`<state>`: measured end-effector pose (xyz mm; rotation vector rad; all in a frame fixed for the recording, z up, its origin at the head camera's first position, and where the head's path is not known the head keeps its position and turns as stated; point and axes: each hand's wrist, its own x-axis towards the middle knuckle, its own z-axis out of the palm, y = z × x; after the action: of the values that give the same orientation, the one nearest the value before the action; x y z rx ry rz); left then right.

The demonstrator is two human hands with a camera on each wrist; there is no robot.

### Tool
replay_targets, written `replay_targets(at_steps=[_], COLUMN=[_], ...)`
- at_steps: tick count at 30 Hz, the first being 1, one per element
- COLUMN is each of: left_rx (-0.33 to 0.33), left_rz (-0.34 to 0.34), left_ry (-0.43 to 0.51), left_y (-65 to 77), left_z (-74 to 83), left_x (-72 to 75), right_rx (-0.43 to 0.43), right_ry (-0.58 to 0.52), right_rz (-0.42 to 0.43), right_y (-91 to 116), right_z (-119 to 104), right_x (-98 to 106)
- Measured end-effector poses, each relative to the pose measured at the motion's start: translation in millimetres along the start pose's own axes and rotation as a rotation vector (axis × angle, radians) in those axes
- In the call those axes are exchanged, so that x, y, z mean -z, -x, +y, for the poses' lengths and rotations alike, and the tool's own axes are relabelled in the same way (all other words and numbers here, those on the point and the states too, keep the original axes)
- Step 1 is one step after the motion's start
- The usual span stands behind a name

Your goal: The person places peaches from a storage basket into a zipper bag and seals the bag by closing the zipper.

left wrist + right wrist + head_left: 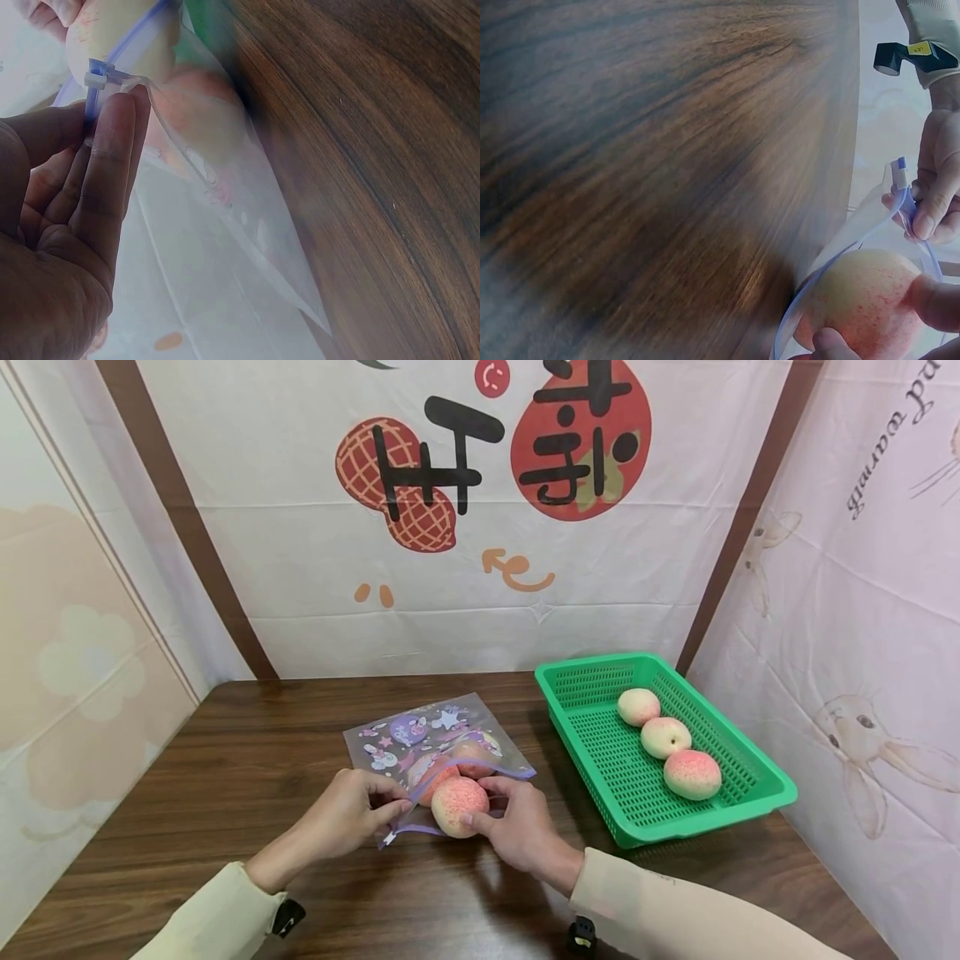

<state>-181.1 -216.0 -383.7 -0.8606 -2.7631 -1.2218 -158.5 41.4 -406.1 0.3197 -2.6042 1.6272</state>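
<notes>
A clear zip bag (408, 739) with a purple slider rim and printed cartoon figures lies on the table, its mouth parted toward me. My left hand (352, 814) pinches the rim beside the white slider (95, 80). With thumb and fingers, my right hand (525, 827) grips a pink-and-cream peach (459, 807) in the bag's mouth; the purple rim runs around it in the right wrist view. Further in, two more peaches show through the printed film, one reddish peach (474, 760) at the right and another partly hidden behind the held one.
To the right stands a green perforated basket (592, 777) holding three peaches (666, 738) in a slanting row. Brown wooden tabletop (262, 752) extends left of the bag. Printed white curtains (465, 635) close off the back and sides.
</notes>
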Motion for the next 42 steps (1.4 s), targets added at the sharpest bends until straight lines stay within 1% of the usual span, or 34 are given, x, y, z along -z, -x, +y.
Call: replay_targets(at_steps=[7, 12, 18, 23, 34, 42], left_rx=[-0.001, -0.002, -0.018, -0.007, -0.028, -0.038], left_rz=[0.006, -0.001, -0.005, -0.010, -0.006, -0.012], left_ry=[-0.006, 0.011, 0.007, -0.001, 0.007, 0.009], left_y=[0.0, 0.3, -0.2, -1.2, -0.9, -0.3], left_z=[0.2, 0.8, 0.4, 0.0, 1.1, 0.9], left_x=[0.0, 0.1, 0.1, 0.4, 1.5, 0.7], right_rx=[0.013, 0.023, 0.034, 0.014, -0.031, 0.011], right_ry=[-0.012, -0.017, -0.037, -0.045, 0.012, 0.046], right_rz=[0.027, 0.039, 0.058, 0.082, 0.130, 0.153], right_y=[-0.6, -2.1, -6.7, -11.8, -19.9, -24.2], right_z=[-0.5, -0.5, -0.8, -1.2, -0.3, -0.6], right_x=[-8.1, -14.0, -23.0, -28.8, -43.2, -49.4])
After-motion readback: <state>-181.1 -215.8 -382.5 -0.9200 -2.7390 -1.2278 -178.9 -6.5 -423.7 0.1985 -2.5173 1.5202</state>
